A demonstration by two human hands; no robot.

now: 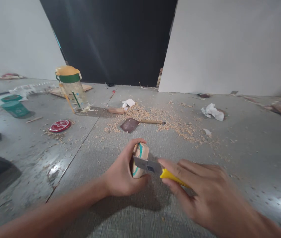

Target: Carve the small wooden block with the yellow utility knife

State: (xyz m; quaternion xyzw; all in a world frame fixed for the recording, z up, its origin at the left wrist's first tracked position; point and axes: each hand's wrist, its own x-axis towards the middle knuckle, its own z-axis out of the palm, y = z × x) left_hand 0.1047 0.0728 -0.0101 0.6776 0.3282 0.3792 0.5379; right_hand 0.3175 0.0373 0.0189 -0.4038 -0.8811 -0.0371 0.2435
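My left hand [120, 173] is wrapped around a small pale wooden piece [140, 155] marked with a teal line, holding it just above the concrete floor. My right hand [200, 191] grips a yellow utility knife [171, 176], index finger stretched along its top. The knife's metal blade [144, 164] lies across the face of the wooden piece. Both hands are closed around what they hold.
Wood shavings [170, 124] lie scattered ahead, with a wooden spoon [135, 124] among them. A clear bottle with a yellow and green lid [71, 89] stands at the left, near a red round lid [60, 125] and a green container [15, 108]. Crumpled paper [213, 112] lies at the right.
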